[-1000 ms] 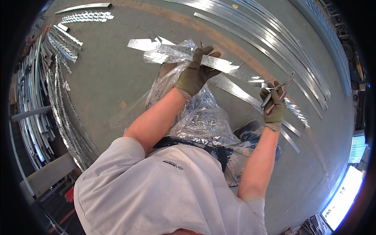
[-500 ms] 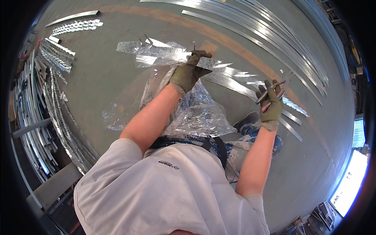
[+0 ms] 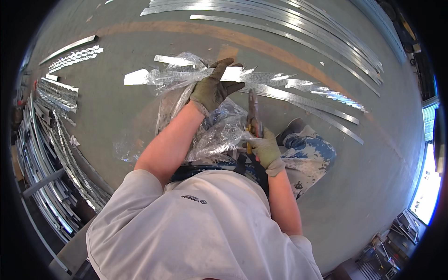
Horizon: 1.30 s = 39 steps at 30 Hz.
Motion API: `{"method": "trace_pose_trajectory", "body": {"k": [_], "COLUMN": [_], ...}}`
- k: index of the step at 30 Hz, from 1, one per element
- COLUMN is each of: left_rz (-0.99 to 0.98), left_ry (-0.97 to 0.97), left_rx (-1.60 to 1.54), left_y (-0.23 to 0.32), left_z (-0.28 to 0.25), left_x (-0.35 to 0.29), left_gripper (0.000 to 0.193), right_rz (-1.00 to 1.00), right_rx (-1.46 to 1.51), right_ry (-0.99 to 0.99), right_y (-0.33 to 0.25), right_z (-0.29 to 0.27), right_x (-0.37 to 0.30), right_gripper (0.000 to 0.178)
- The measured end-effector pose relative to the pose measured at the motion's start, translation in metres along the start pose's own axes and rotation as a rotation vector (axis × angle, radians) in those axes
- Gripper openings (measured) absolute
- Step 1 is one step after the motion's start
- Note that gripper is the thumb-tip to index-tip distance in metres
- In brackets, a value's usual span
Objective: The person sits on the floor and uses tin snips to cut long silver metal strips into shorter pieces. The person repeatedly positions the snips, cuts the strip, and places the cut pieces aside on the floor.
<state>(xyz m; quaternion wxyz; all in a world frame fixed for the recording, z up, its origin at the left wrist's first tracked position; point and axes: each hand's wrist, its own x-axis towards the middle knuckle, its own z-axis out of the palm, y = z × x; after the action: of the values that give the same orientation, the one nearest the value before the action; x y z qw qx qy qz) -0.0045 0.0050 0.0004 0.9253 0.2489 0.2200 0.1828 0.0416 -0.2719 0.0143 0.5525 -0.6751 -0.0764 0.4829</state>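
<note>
My left hand [image 3: 211, 93], in a dark green work glove, grips a galvanized metal strip [image 3: 233, 74], which passes between thumb and fingers. Clear plastic film [image 3: 179, 77] is wrapped around that strip's left part and bunches against my wrist. In my gloved right hand [image 3: 265, 150], close in front of my waist, is a pair of tin snips [image 3: 253, 114]. Their worn jaws point away from me, just short of the strips, and yellow shows on a handle. More loose film [image 3: 219, 137] hangs between my arms over my lap.
Long flat metal strips [image 3: 298, 32] lie across the floor ahead. Shorter strips [image 3: 322, 109] reach out to the right. Bundled metal profiles [image 3: 42, 172] fill a rack at left, with corrugated strips [image 3: 77, 57] on the floor beyond. My bent leg [image 3: 308, 151] is at right.
My right hand has swung inward and toward my body with the snips, from beyond my right knee to before my waist. My left hand still grips the strip, a little further left.
</note>
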Motion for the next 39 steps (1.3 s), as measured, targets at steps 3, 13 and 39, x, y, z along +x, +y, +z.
{"method": "trace_pose_trajectory", "body": {"k": [3, 13, 39], "left_rz": [0.019, 0.026, 0.057], "left_ry": [-0.028, -0.072, -0.172], "left_rx": [-0.009, -0.007, -0.042], "left_y": [-0.002, -0.006, -0.009], "left_z": [0.002, 0.004, -0.001], "left_x": [0.001, -0.002, -0.001], "left_gripper": [0.044, 0.047, 0.039], "right_rz": [-0.019, -0.019, -0.16], "right_rx": [-0.009, 0.229, -0.383], "right_ry": [-0.019, -0.134, 0.149], "right_y": [-0.001, 0.019, 0.02], "right_z": [0.005, 0.003, 0.007], "right_x": [0.006, 0.023, 0.028], "right_gripper": [0.029, 0.038, 0.049]}}
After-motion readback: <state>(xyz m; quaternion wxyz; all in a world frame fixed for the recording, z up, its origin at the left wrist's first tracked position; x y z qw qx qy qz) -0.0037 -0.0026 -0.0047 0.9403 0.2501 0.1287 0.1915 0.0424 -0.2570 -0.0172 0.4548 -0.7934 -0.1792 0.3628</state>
